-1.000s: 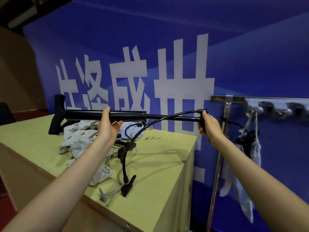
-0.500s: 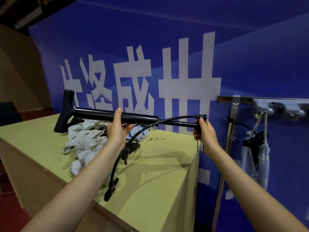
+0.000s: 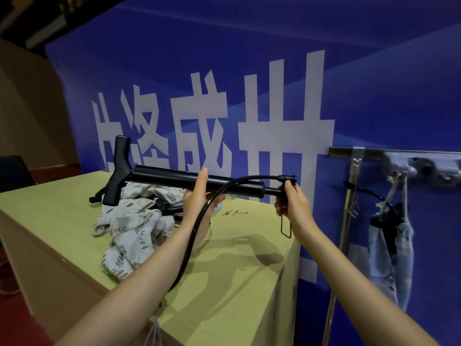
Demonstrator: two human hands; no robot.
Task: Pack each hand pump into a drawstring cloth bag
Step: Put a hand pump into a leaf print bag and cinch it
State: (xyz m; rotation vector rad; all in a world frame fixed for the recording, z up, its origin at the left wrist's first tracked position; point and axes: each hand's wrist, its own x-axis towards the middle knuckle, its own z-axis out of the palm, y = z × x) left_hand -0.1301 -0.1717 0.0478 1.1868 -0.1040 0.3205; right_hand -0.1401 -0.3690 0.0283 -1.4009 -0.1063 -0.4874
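Note:
I hold a black hand pump (image 3: 172, 177) level above the table, its T-handle at the left. My left hand (image 3: 199, 196) grips the barrel from below near its middle. At the barrel's right end my right hand (image 3: 291, 203) grips the base, where a thin wire foot loop hangs down. The pump's black hose (image 3: 197, 226) arcs from that end down past my left forearm. Leaf-printed cloth bags (image 3: 134, 221) lie heaped on the table under the pump, with another black pump part partly buried in them.
The yellow-green table (image 3: 237, 265) ends at a right edge close to the blue wall. Small metal needles (image 3: 234, 213) lie on it. A metal rail (image 3: 399, 156) on the wall carries a hanging bag (image 3: 391, 250) with a pump inside.
The pump's rod has slid into the barrel as my right hand moved left toward my left hand. The hose end has dropped below the table edge.

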